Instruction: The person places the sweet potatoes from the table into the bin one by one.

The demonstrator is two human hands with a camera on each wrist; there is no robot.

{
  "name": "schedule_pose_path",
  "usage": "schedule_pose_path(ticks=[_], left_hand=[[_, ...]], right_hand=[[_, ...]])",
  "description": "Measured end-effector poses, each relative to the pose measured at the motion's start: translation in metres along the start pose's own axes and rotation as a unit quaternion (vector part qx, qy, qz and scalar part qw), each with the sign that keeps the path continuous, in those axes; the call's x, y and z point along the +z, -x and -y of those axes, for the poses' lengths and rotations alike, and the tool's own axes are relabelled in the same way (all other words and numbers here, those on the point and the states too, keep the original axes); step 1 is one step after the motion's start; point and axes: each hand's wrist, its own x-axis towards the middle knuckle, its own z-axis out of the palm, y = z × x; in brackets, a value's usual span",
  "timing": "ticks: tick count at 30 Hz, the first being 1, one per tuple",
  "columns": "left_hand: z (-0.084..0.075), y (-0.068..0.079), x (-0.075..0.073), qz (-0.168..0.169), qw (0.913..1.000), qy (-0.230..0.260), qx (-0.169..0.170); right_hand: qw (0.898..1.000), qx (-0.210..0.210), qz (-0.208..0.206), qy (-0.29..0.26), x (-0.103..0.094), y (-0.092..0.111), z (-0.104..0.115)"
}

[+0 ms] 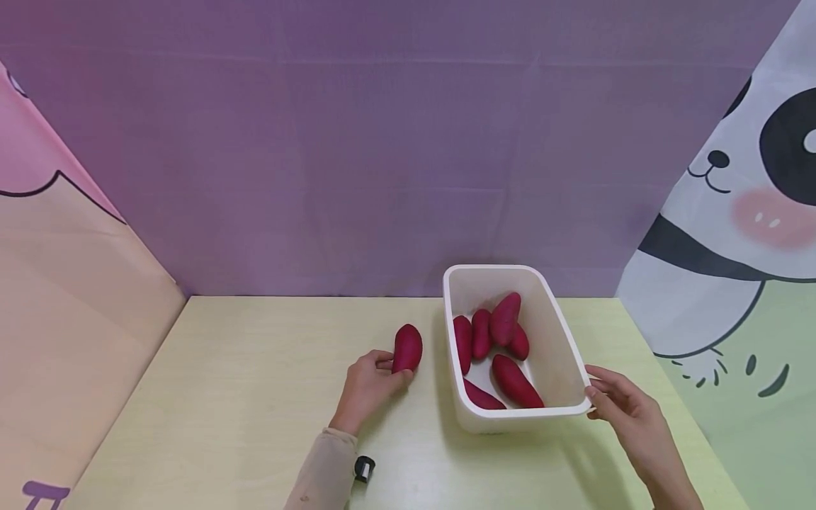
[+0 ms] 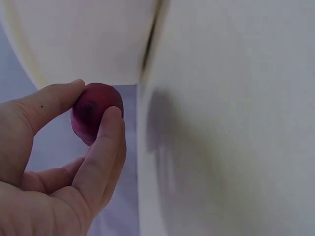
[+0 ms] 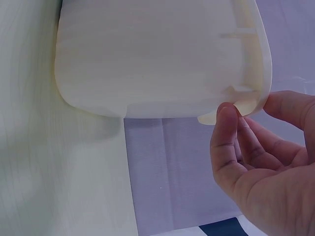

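Observation:
A red-purple sweet potato [image 1: 408,348] is pinched between the thumb and fingers of my left hand [image 1: 370,387], just left of a white plastic bin [image 1: 564,347]. In the left wrist view the same sweet potato [image 2: 93,110] shows end-on, held above the table. My right hand [image 1: 631,418] grips the bin's rim at its near right corner, with thumb and fingers on the lip, as the right wrist view also shows on the bin [image 3: 162,64]. Several sweet potatoes [image 1: 515,381] lie inside the bin; its near and left walls partly hide some of them.
The pale wooden table [image 1: 255,397] extends left of the bin. A purple cloth backdrop [image 1: 382,156] hangs along its back edge. Printed cloths flank it, a panda [image 1: 720,234] on the right side. A small black device [image 1: 364,468] sits by the left sleeve.

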Motion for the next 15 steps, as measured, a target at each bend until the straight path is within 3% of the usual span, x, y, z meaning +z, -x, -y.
schedule_pose_path(ticks=[6, 15], left_hand=[[-0.019, -0.004, -0.01, -0.017, 0.9993, -0.024, 0.023], [-0.059, -0.011, -0.029, -0.006, 0.9981, -0.017, 0.06]], right_hand=[[1.0, -0.002, -0.001, 0.002, 0.0, 0.0, -0.001], [1.0, -0.001, -0.002, 0.006, 0.0, 0.0, 0.0]])
